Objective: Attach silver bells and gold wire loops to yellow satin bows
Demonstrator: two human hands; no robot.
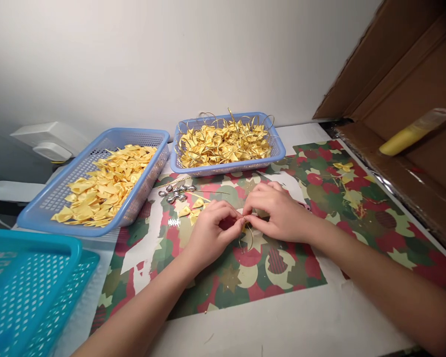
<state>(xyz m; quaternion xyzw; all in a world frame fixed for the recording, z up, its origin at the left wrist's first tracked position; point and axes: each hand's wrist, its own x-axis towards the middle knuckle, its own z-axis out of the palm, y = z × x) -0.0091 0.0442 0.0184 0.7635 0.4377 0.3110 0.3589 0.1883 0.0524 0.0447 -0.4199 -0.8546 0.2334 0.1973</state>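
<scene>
Gold wire forms a small loop (247, 237), pinched between both hands over the middle of the mat (282, 270). Left hand (211, 232) and right hand (278, 213) meet fingertip to fingertip, each grip clenched on the loop; whether a bow sits between the fingers I cannot tell. Loose bows (193, 206) and silver bells (174, 193) lie on the mat at 10 o'clock from the hands. Further out at 10 o'clock stands a basket (33, 218) of plain bows, at 12 o'clock a basket (226, 171) of looped bows, and at 8 o'clock a teal basket (29, 248). This looks like the joining step, wire to bow. The next move would call for a steady pinch and a fine twist, keeping the wire from springing loose.
</scene>
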